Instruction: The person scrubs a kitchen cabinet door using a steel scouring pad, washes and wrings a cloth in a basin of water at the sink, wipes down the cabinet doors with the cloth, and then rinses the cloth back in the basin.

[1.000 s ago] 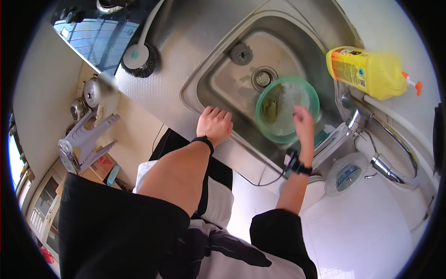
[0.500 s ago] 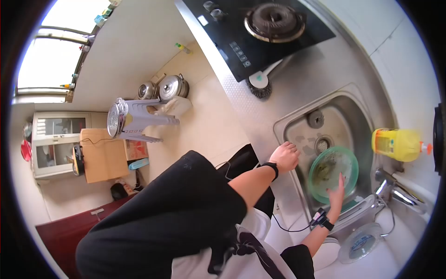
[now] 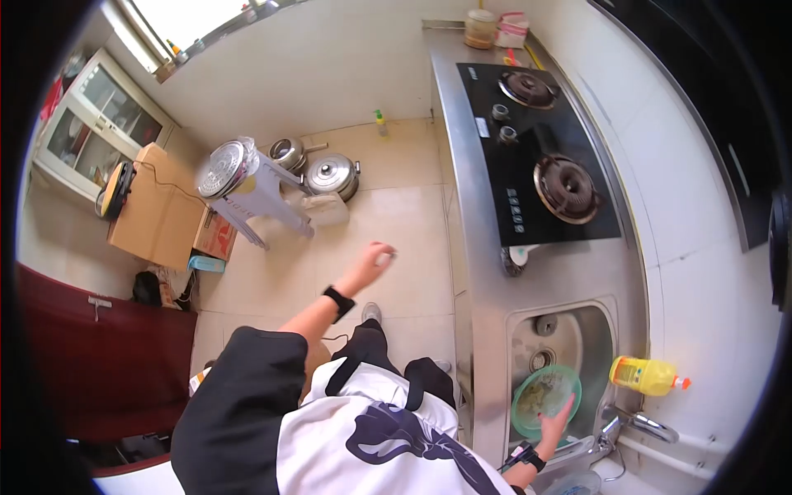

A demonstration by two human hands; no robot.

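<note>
My right hand (image 3: 554, 422) is at the near rim of a translucent green plastic basin (image 3: 528, 427), with its thumb and a finger over the inside. It seems to grip the rim; some of its fingers are hidden. Greenish-brown bits, too blurred to name, lie in the basin. The basin is inside the steel sink (image 3: 602, 346), beside the drain (image 3: 542, 360). Out over the floor, away from the counter, my left hand (image 3: 367, 268) has its fingers curled. A small pale patch shows between them; I cannot make out what it is.
A yellow bottle (image 3: 648, 375) lies beside the sink near the tap (image 3: 652, 426). Beyond the sink are a black gas stove (image 3: 528, 194) and a scrubbing brush (image 3: 515, 260). Lidded pots (image 3: 332, 175), a grey plastic stool (image 3: 268, 194) and a cardboard box (image 3: 161, 210) stand to the left.
My left hand has moved from the sink's near edge out to the left over the floor. The view has turned and shows more of the room. My right hand remains at the basin.
</note>
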